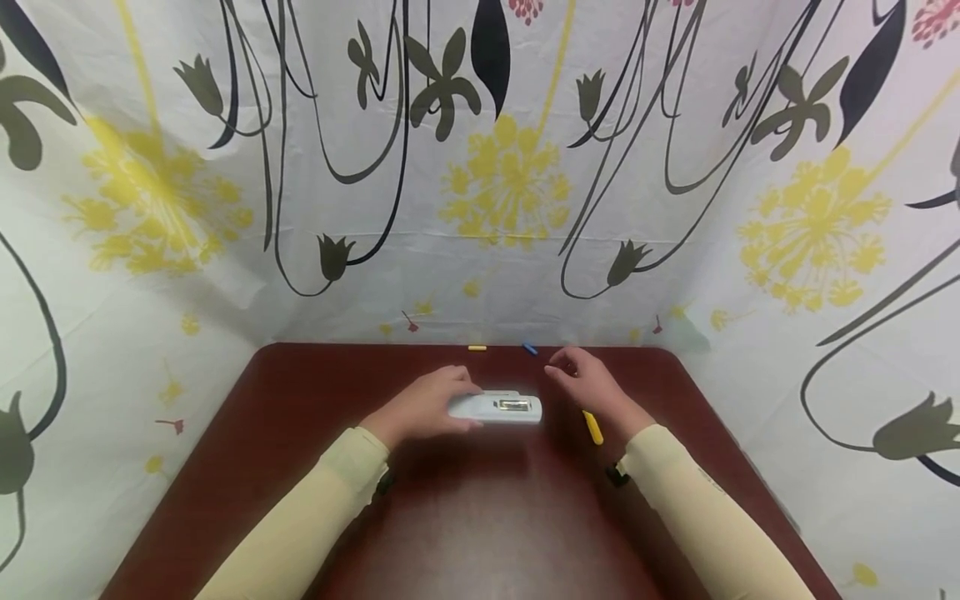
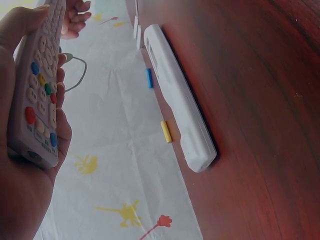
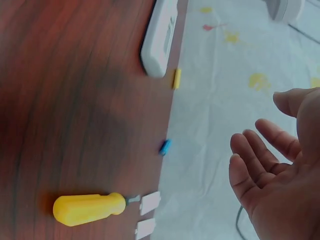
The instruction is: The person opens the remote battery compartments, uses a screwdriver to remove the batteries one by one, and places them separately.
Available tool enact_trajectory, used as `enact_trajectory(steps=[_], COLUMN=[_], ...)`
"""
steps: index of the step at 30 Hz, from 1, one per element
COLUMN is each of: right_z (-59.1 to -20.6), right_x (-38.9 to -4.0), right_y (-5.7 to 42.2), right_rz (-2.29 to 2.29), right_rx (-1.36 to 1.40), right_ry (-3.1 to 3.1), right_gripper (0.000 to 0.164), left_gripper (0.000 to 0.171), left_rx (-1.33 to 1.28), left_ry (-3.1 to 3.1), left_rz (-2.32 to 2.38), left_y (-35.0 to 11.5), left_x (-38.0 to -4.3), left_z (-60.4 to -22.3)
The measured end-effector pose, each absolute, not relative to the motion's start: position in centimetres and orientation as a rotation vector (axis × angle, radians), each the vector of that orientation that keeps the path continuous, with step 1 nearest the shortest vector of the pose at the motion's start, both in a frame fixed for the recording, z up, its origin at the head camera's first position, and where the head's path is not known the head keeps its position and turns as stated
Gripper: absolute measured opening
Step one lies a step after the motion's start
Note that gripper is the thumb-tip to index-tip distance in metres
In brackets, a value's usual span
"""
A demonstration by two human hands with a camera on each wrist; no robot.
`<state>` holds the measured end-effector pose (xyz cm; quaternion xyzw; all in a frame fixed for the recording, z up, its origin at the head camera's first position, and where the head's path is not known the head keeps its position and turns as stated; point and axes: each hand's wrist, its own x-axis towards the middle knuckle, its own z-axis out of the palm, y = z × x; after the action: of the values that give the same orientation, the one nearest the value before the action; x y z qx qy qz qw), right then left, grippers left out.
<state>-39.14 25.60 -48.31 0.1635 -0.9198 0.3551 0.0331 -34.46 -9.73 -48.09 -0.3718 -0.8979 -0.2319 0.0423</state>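
Observation:
In the head view my left hand [image 1: 427,404] grips a white remote control [image 1: 487,408] by its left end, back side up, with a bare battery compartment near the right end. The left wrist view shows that remote's [image 2: 40,95] button side, the thumb along its edge. My right hand [image 1: 592,387] hovers to the right of it, apart from it. Its fingers [image 3: 270,150] are loosely bent and nothing lies in the palm. A second white remote [image 2: 180,100] lies on the table beneath; the held one mostly hides it in the head view.
A yellow-handled screwdriver [image 3: 90,208] lies on the dark red table [image 1: 465,517] by my right wrist. Two small white pieces [image 3: 150,202] sit near its tip. Along the far edge lie a small yellow stick [image 1: 477,347] and a blue one [image 1: 529,348]. Patterned cloth [image 1: 480,300] hangs behind.

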Motion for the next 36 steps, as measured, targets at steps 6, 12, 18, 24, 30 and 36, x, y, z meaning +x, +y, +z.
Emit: enact_trajectory(steps=[6, 12, 18, 24, 30, 36], right_z=[-47.5, -47.5, -47.4, -47.7, -47.7, -47.6], right_x=[-37.8, -36.7, -35.2, -34.6, -34.2, -34.2], right_y=[24.9, 23.6, 21.3, 19.7, 19.1, 19.2], right_rz=[1.097, 1.094, 0.883, 0.778, 0.812, 0.798], right_rx=[0.568, 0.678, 1.046, 1.190, 1.247, 1.245], right_ry=[-2.816, -2.814, -2.707, -2.674, -2.637, -2.618], right_gripper=[0.030, 0.033, 0.042, 0.052, 0.042, 0.038], left_gripper=[0.047, 0.048, 0.048, 0.050, 0.049, 0.048], left_rx=[-1.146, -1.139, -1.144, -1.140, -1.132, -1.145], left_ry=[-2.719, -2.726, -2.720, -2.719, -2.724, -2.709], left_rz=[-0.720, -0.730, -0.743, -0.754, -0.756, -0.756], left_y=[-9.7, -9.7, -9.8, -9.7, -9.6, -9.5], left_x=[-34.4, -34.4, -34.5, -34.5, -34.5, -34.5], left_z=[-48.0, -48.0, -48.0, -48.2, -48.2, -48.0])
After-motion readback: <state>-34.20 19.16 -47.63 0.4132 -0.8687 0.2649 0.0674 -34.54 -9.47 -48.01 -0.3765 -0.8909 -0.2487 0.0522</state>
